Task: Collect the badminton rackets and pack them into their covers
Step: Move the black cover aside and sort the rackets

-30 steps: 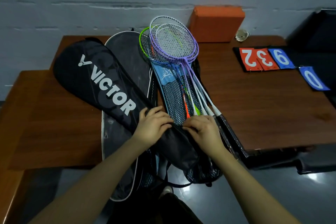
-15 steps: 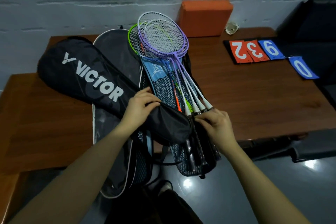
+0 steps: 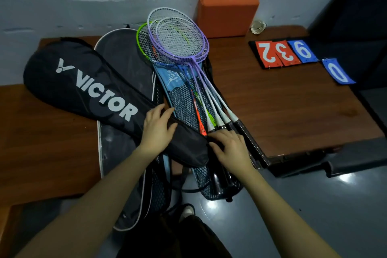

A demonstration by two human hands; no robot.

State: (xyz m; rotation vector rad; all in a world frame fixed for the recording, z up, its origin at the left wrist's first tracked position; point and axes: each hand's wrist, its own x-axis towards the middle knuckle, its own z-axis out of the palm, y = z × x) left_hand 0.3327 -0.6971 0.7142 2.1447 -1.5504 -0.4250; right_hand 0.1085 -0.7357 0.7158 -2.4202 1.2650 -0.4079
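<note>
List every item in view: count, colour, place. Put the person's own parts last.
Victor cover: one, black with white lettering, lying diagonally across the table's left half.
Grey cover: one, dark grey with white piping, under the Victor cover.
Mesh cover: one, blue and black, under the rackets.
Badminton rackets: a stacked bundle, purple, white and green frames visible, exact count unclear, heads toward the wall.
Foam block: one, orange, against the wall.
Shuttlecock: one, white, right of the block.
Score cards: four, two red and two blue, on the table's right side.
Table: one, brown wood.
Left hand: resting on the Victor cover's narrow end.
Right hand: at that cover's opening, by the racket handles.
</note>
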